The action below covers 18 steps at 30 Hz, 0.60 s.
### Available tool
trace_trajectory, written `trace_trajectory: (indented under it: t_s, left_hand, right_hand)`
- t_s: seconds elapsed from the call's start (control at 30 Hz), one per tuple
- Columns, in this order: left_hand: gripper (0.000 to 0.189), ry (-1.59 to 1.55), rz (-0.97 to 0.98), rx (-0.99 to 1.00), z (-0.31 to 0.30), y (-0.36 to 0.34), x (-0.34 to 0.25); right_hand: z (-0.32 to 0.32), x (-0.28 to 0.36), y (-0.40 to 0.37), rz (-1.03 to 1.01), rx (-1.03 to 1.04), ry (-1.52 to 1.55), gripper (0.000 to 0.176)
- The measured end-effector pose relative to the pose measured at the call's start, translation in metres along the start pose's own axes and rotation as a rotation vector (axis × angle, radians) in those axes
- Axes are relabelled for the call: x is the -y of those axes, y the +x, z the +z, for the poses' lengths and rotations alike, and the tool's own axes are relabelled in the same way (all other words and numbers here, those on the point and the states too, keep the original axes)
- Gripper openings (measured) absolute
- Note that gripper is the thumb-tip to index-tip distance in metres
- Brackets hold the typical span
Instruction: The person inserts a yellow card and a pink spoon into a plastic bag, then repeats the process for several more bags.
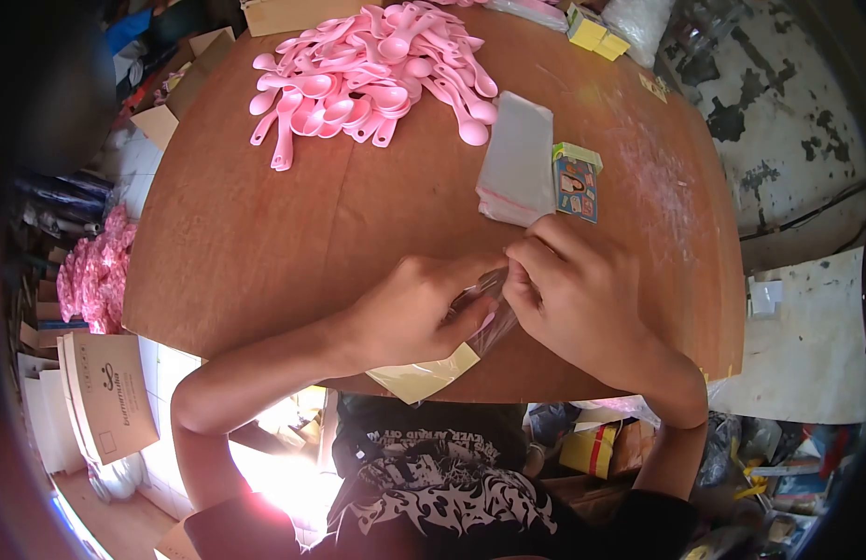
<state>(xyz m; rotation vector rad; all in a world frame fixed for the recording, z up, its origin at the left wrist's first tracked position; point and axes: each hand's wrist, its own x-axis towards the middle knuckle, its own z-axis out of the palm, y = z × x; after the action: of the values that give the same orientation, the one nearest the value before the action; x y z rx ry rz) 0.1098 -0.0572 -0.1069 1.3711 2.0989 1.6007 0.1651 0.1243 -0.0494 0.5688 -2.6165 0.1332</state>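
Clear plastic bag (490, 315) sits at the near edge of the bench (265, 243), caught between both hands just above the wood. Something pink shows through it, too hidden to name.

Far left, off the bench, a cardboard box (108, 397) stands below a heap of pink packets (93, 276). A pile of pink spoons (368, 79) lies at the far side of the bench. The left hand (410, 315) curls its fingers closed on the bag's left side, above a pale yellow card (424, 378) that overhangs the bench edge. A stack of clear bags (517, 159) lies beyond the hands. The right hand (573, 299) pinches the bag's right edge. A small printed card pack (577, 184) touches the stack's right side.
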Motion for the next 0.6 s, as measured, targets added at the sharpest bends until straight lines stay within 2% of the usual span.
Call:
trace_trajectory:
  t_s: [0.1,0.17,0.2,0.23,0.3,0.37,0.43,0.5,0.57,0.6]
  left_hand:
    - [0.036,-0.003,0.084,-0.026,-0.001,0.002,0.000]
    - [0.036,-0.027,0.150,-0.051,-0.001,0.000,-0.004]
    - [0.036,-0.078,0.123,-0.042,-0.003,-0.001,-0.009]
    - [0.035,-0.128,0.094,-0.034,-0.005,-0.002,-0.011]
    - [0.037,-0.122,0.035,-0.064,-0.005,-0.004,-0.010]
    - [0.038,-0.111,-0.028,-0.091,-0.003,-0.005,-0.010]
    - [0.042,-0.163,-0.127,-0.119,0.001,-0.002,-0.007]
    - [0.045,-0.107,-0.104,-0.081,0.002,-0.002,-0.003]
    - [0.043,-0.099,-0.014,-0.105,0.005,-0.002,-0.001]
    - [0.043,-0.099,-0.013,-0.100,0.005,-0.002,-0.003]
  right_hand:
    - [-0.002,-0.008,0.003,0.058,-0.022,0.054,0.009]
    - [-0.005,-0.022,0.002,0.167,-0.130,0.454,0.012]
    - [-0.014,-0.028,0.001,0.252,-0.113,0.547,0.015]
    - [-0.021,-0.031,0.000,0.251,-0.110,0.542,0.015]
    - [-0.031,-0.038,-0.003,0.480,-0.296,1.031,0.013]
    - [-0.035,-0.040,-0.007,0.409,-0.275,0.941,0.014]
    - [-0.037,-0.030,-0.009,0.098,-0.146,0.580,0.019]
    - [-0.025,-0.018,-0.012,0.054,-0.147,0.479,0.018]
    - [-0.015,-0.009,-0.014,-0.019,-0.176,0.220,0.013]
    - [-0.006,-0.007,-0.016,-0.024,-0.237,0.196,0.013]
